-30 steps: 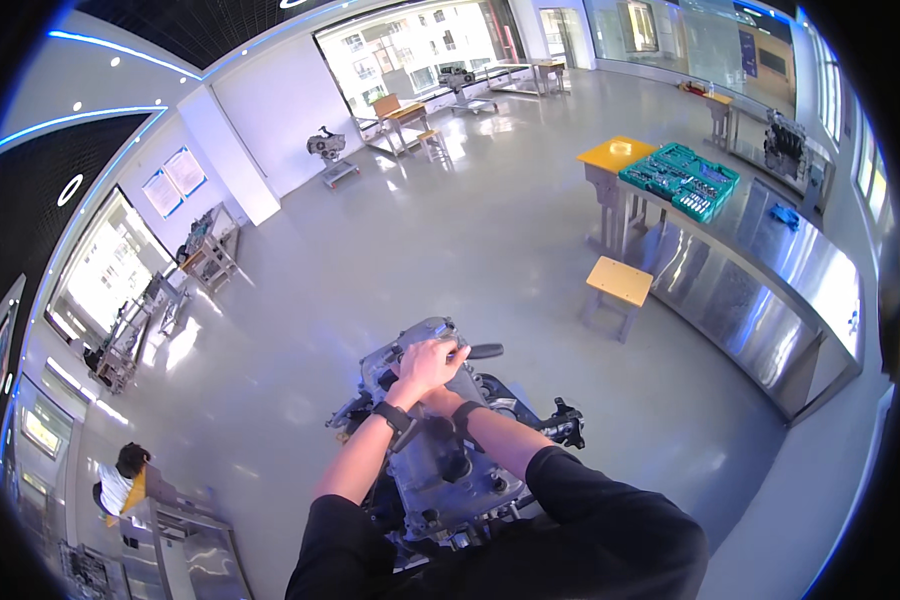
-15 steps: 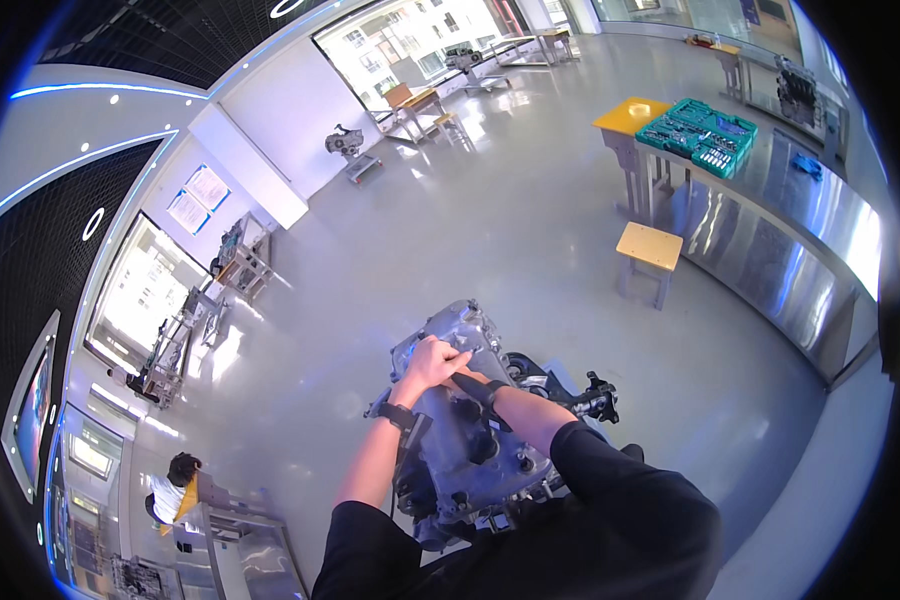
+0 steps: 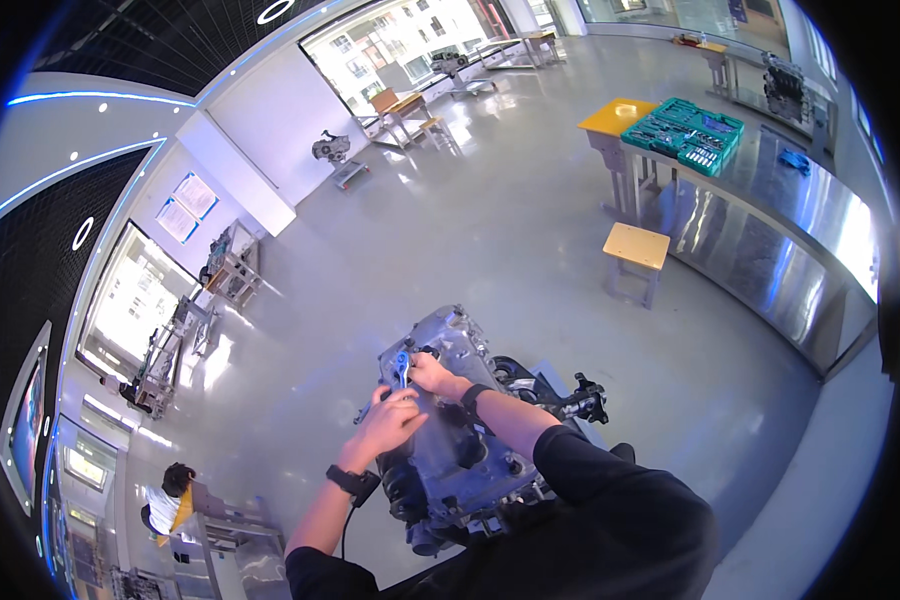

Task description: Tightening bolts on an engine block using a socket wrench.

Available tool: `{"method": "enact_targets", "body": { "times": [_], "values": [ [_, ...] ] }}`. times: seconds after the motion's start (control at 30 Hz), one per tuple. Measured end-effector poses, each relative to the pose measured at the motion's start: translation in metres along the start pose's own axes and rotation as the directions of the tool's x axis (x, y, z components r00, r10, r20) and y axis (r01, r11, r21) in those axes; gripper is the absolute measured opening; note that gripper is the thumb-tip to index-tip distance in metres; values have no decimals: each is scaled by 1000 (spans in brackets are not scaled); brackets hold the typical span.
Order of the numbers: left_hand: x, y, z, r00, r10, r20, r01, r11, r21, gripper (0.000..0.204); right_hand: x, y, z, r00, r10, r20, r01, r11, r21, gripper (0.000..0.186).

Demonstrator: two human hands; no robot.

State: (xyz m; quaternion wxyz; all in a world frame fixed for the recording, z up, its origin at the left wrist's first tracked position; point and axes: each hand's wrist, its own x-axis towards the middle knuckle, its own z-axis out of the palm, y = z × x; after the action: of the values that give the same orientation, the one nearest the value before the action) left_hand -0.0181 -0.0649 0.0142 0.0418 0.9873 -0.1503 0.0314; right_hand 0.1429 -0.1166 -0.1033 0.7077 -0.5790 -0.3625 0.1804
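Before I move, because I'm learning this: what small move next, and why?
Probably close the left hand on the ratchet wrench: that hand looks loosely open by the tool's near end, while the right hand is beside its head, over the engine.

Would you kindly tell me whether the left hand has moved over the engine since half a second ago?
Yes: judged against the engine, the left hand has moved back toward the person and somewhat to the left.

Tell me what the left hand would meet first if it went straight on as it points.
Probably the wrench: its handle lies just ahead of the fingers of the left hand, over the engine. Depth is unclear; they may already touch.
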Motion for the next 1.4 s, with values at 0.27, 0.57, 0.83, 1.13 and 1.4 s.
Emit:
{"method": "enact_targets", "body": {
  "times": [0.27, 0.57, 0.83, 1.13, 1.4],
  "values": [
    [-44, -49, 7, 986, -137, -90, 113, 967, -230, 19, 3, 1, 0, 995, 93, 31, -95, 993, 75, 16],
    [46, -149, 47, 626, -778, -55, 615, 536, -578, 48, 3, 3, -1, 988, 141, 58, -145, 987, 70, 23],
    [175, -106, 40, 571, -789, 225, 758, 403, -513, 46, 4, 7, -2, 999, -41, 6, 41, 998, 52, 18],
    [166, -26, 18, 917, -399, -11, 391, 902, -182, 33, 13, 28, -6, 993, -116, 5, 115, 991, 67, 30],
    [168, -47, 33, 926, -376, 9, 356, 868, -345, 32, 6, 27, 1, 986, -96, -133, 105, 993, 60, 26]
  ]
}}
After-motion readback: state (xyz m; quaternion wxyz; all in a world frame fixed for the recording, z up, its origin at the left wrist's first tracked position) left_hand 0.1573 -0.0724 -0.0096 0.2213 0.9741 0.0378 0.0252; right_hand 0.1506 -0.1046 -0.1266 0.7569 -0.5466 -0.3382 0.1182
